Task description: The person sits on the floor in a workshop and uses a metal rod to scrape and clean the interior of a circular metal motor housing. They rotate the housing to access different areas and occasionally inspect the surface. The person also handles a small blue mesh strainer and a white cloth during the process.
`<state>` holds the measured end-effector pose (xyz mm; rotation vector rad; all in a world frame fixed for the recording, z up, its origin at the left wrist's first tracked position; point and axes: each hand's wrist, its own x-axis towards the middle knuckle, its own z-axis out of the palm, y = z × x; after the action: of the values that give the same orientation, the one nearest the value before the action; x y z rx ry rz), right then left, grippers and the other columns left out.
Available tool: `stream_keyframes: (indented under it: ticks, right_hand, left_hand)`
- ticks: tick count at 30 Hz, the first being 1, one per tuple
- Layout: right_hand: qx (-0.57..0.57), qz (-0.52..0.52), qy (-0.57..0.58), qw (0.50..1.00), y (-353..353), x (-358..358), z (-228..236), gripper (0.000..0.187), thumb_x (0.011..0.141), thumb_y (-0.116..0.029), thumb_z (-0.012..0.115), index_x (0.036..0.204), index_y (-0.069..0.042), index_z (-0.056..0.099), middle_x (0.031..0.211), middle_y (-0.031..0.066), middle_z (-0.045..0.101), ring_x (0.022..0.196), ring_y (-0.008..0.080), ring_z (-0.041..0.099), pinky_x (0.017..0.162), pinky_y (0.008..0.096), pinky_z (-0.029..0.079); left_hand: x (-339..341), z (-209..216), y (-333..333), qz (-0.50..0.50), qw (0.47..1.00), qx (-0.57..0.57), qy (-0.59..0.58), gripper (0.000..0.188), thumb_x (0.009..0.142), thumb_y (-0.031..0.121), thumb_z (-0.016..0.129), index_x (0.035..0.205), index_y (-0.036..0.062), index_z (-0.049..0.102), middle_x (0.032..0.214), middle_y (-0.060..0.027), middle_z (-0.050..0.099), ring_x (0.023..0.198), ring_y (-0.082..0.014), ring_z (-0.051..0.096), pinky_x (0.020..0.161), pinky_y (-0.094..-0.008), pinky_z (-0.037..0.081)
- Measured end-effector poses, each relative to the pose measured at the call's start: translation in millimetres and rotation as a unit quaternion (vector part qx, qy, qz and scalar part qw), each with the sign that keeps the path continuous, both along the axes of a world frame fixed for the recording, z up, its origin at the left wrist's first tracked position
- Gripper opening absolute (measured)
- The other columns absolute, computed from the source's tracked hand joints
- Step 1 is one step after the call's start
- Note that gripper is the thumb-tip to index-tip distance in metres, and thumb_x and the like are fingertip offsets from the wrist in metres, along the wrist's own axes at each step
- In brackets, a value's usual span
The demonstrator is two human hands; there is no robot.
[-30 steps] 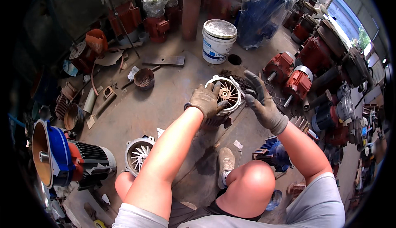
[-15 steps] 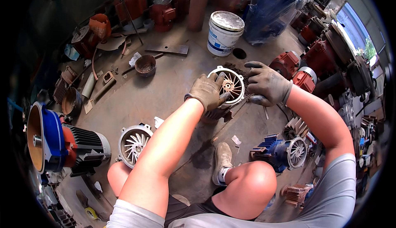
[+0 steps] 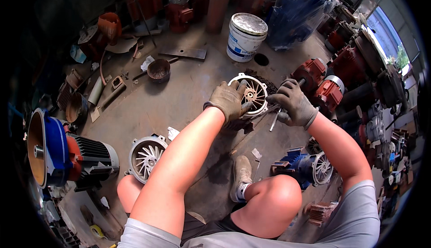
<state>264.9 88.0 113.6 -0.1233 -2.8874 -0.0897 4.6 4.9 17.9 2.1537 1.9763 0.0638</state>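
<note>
In front of me stands a motor (image 3: 261, 92), its round pale end frame facing up with a rusty bladed fan inside. My gloved left hand (image 3: 228, 100) grips the near left of its rim, fingers reaching over the edge and the thumb low on the frame. To the right of the motor, my gloved right hand (image 3: 294, 103) is curled closed. A slim silver metal rod (image 3: 274, 120) slants down from beneath its fingers; the rest of it is hidden by the glove.
Another motor with a finned fan (image 3: 146, 159) sits by my left knee, with a large blue-and-black motor (image 3: 92, 158) beyond it. A blue motor (image 3: 298, 165) lies at right. Farther off are a white bucket (image 3: 247, 37), a floor hole (image 3: 261, 59), a metal bowl (image 3: 158, 71) and red motors (image 3: 327, 93).
My right hand has lowered slightly, and its outstretched fingers have curled in, with the silver rod now showing under them. My left hand stays on the motor rim.
</note>
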Motion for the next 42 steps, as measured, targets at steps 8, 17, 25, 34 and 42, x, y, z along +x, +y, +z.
stream_keyframes:
  ticks: [8,17,25,34,42]
  right_hand:
    - [-0.044,-0.283,-0.102,0.953,-34.1,-26.4,0.7,0.036,0.108,-0.041,0.073,0.118,-0.006,0.074,0.095,0.0222,0.08,0.089,0.0469,0.08,0.085,0.0593,0.063]
    - [-0.217,-0.382,-0.169,0.882,-32.5,-27.8,36.6,0.04,0.116,-0.038,0.06,0.117,-0.002,0.077,0.106,0.0284,0.082,0.106,0.0496,0.079,0.101,0.0585,0.061]
    - [-0.457,-0.241,-0.104,0.85,22.9,-3.6,6.4,0.05,0.119,-0.048,0.062,0.113,-0.003,0.084,0.088,0.0063,0.076,0.088,0.0205,0.07,0.088,0.0383,0.058]
    - [-0.602,-0.361,0.015,0.712,-15.9,-15.8,-10.1,0.044,0.12,-0.044,0.069,0.125,-0.002,0.082,0.115,0.0084,0.082,0.106,0.0131,0.076,0.1,0.0318,0.062]
    - [-0.364,-0.457,-0.177,0.792,-18.1,-23.7,135.6,0.04,0.119,-0.038,0.066,0.121,-0.002,0.083,0.093,0.0055,0.083,0.085,0.0132,0.078,0.078,0.0355,0.064]
  left_hand:
    - [-6.2,-3.1,-2.0,0.019,1.0,0.01,-0.003,0.093,0.112,0.068,0.059,0.178,0.0051,0.04,0.162,-0.0206,0.062,0.134,-0.0412,0.069,0.115,-0.0518,0.057]
    - [-1.8,1.1,3.4,0.017,1.0,0.017,-0.013,0.087,0.111,0.07,0.059,0.169,0.006,0.05,0.155,-0.0189,0.065,0.131,-0.0386,0.071,0.111,-0.0537,0.057]
    - [2.7,0.7,3.0,0.006,1.0,0.008,0.003,0.09,0.113,0.071,0.053,0.176,0.0072,0.043,0.158,-0.0163,0.064,0.135,-0.0386,0.067,0.115,-0.0517,0.054]
    - [-0.5,-7.2,6.1,0.003,0.999,0.032,0.0,0.093,0.111,0.072,0.057,0.174,0.0056,0.044,0.16,-0.0212,0.063,0.132,-0.0419,0.069,0.115,-0.0527,0.056]
    - [32.3,-2.0,-2.0,0.1,0.995,-0.005,-0.003,0.096,0.112,0.073,0.054,0.175,0.0022,0.042,0.161,-0.0234,0.06,0.137,-0.0388,0.068,0.107,-0.0503,0.059]
